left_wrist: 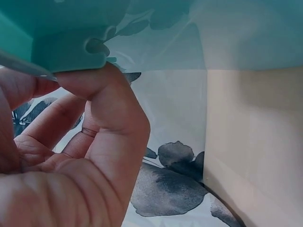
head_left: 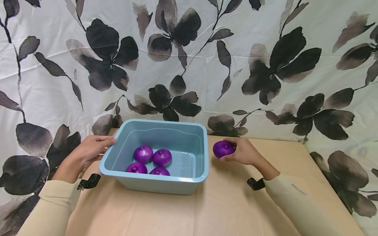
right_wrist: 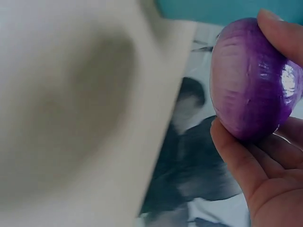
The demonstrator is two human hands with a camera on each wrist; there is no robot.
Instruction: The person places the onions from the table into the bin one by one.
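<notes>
A light blue plastic tub [head_left: 165,189] stands left of the middle of the table, with several purple onions [head_left: 162,158] inside on its left half. My left hand [head_left: 90,150] pinches the tub's left rim between thumb and fingers; the left wrist view shows the bent finger [left_wrist: 111,94] under the lip. To the right of the tub, my right hand [head_left: 243,151] holds another purple onion [head_left: 222,149] by thumb and fingertips. In the right wrist view this onion [right_wrist: 251,85] is glossy, with a paler side, and a shadow lies on the table below it.
The tan table [head_left: 236,203] reaches back to a white cloth [head_left: 218,82] with dark floral print, which hangs behind and at both sides. The table's right edge slants toward the lower right. A black strap device sits at each wrist.
</notes>
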